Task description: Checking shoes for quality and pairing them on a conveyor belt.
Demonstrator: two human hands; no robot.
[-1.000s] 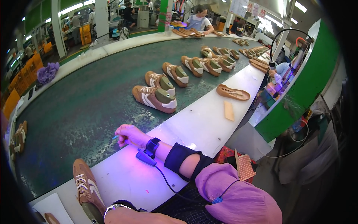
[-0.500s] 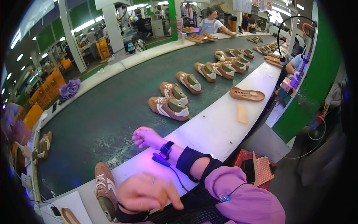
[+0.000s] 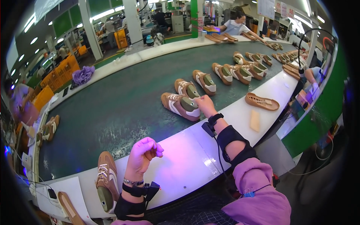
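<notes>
My right hand [image 3: 206, 106] reaches out over the conveyor. Its fingers are closed at the heel of a brown sneaker [image 3: 184, 87] with white stripes and an olive shoe form inside. Just in front of it lies the nearest brown sneaker [image 3: 175, 104], also with a form in its opening; exactly how the fingertips grip is partly hidden. My left hand [image 3: 144, 154] is raised over the white ledge [image 3: 176, 157], fingers curled in, with nothing showing in them. Left of that wrist, another brown sneaker [image 3: 106, 176] rests on the ledge, toe pointing away.
More sneakers [image 3: 240, 73] stand along the green conveyor [image 3: 108, 108]. A tan sole [image 3: 261, 101] and a flat tan piece [image 3: 255, 120] lie on the ledge at right. Another sole [image 3: 70, 208] is at lower left. A co-worker [image 3: 238, 28] reaches across the far end.
My right hand has moved away from me and to the right, onto the sneaker at the conveyor's near edge. My left hand has risen, its fingers now curled. The view has shifted slightly.
</notes>
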